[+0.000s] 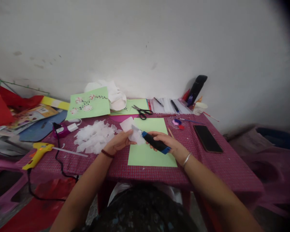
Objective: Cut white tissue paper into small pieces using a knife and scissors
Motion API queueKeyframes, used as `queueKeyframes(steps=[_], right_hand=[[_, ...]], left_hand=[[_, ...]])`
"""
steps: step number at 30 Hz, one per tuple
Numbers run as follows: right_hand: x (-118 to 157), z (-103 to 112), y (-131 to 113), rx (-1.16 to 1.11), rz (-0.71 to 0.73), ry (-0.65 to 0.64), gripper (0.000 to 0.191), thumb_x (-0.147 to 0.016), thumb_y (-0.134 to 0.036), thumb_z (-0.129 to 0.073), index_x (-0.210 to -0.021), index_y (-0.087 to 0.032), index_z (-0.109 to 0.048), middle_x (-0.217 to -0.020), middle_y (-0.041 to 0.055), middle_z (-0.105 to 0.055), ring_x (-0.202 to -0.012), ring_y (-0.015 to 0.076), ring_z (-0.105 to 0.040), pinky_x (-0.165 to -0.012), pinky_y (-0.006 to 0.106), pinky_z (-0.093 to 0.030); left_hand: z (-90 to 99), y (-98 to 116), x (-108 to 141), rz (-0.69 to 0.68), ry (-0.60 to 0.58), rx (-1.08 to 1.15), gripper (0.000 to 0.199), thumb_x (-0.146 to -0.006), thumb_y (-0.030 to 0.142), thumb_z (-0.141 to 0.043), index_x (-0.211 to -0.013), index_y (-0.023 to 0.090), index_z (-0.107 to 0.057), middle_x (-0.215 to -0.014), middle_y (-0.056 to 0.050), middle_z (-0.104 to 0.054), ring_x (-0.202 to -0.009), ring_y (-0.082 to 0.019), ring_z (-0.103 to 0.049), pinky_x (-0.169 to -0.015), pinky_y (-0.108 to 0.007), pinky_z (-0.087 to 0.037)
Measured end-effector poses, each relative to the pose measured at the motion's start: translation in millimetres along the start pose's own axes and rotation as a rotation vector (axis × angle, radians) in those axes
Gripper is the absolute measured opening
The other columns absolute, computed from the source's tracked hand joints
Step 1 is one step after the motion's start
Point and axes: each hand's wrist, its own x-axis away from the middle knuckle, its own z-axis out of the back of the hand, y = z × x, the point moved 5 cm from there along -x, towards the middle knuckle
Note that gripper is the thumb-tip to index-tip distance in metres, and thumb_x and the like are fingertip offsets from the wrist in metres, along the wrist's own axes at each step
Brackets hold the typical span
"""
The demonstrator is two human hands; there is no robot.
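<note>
My left hand (122, 141) pinches a piece of thin white paper (127, 125) above a light green sheet (152, 157). My right hand (168, 141) is wrapped round a bladed tool with a black-and-blue handle (157, 143). Its greyish blade lies against the white paper near my left fingertips; blur hides the exact kind of tool. Beside my left hand is a heap of torn or cut white paper pieces (94, 137). A pencil (170, 132) lies past my right hand, partly on the green sheet.
Black scissors (142, 112) lie behind the sheet. At left are a yellow glue gun (38, 155) with its cord, a purple device (62, 129) and a green card with paper blossoms (88, 102). A phone (207, 138) and paper cup (200, 108) are at right.
</note>
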Motion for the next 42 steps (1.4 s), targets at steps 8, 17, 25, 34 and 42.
queueKeyframes(steps=[8, 17, 25, 34, 42], right_hand=[[-2.0, 2.8, 0.8, -0.018, 0.036, 0.015, 0.038, -0.075, -0.025, -0.063, -0.112, -0.015, -0.063, -0.094, 0.0090, -0.070, -0.067, 0.0147, -0.066, -0.050, 0.022, -0.053], [2.2, 2.1, -2.1, 0.057, 0.037, 0.033, 0.039, -0.076, -0.025, -0.061, -0.114, -0.016, -0.063, -0.096, 0.0083, -0.070, -0.068, 0.0147, -0.066, -0.051, 0.022, -0.054], [1.6, 1.4, -2.2, 0.059, 0.024, 0.035, 0.042, -0.074, -0.025, -0.062, -0.115, -0.016, -0.063, -0.094, 0.0075, -0.070, -0.068, 0.0151, -0.067, -0.050, 0.022, -0.053], [0.5, -0.1, -0.9, 0.043, 0.020, 0.018, 0.040, -0.075, -0.025, -0.062, -0.114, -0.016, -0.063, -0.093, 0.0075, -0.071, -0.068, 0.0152, -0.067, -0.049, 0.022, -0.053], [4.4, 0.8, -4.5, 0.066, 0.014, 0.038, 0.040, -0.074, -0.023, -0.061, -0.113, -0.015, -0.062, -0.093, 0.0068, -0.070, -0.065, 0.0134, -0.065, -0.050, 0.021, -0.052]], left_hand=[[4.5, -0.9, -2.6, 0.019, 0.093, 0.030, 0.022, -0.084, 0.035, -0.071, -0.095, 0.015, -0.070, -0.084, -0.006, -0.074, -0.069, -0.014, -0.067, -0.056, -0.021, -0.055], [17.4, 7.1, -3.0, -0.024, 0.251, 0.119, 0.015, -0.067, 0.003, -0.076, -0.072, 0.015, -0.068, -0.068, 0.002, -0.068, -0.058, -0.007, -0.060, -0.048, -0.012, -0.046], [13.9, 13.1, -1.3, -0.110, 0.224, 0.258, 0.009, -0.076, 0.006, -0.070, -0.078, 0.013, -0.066, -0.076, 0.000, -0.072, -0.068, -0.011, -0.067, -0.067, -0.023, -0.059], [7.1, 9.6, -2.4, -0.093, 0.186, 0.212, 0.009, -0.093, 0.017, -0.059, -0.094, 0.011, -0.065, -0.084, -0.004, -0.074, -0.070, -0.013, -0.069, -0.064, -0.027, -0.063], [21.6, 19.1, -1.8, -0.165, 0.217, 0.123, 0.018, -0.083, 0.026, -0.073, -0.080, 0.011, -0.064, -0.071, 0.000, -0.068, -0.059, -0.009, -0.063, -0.062, -0.025, -0.062]])
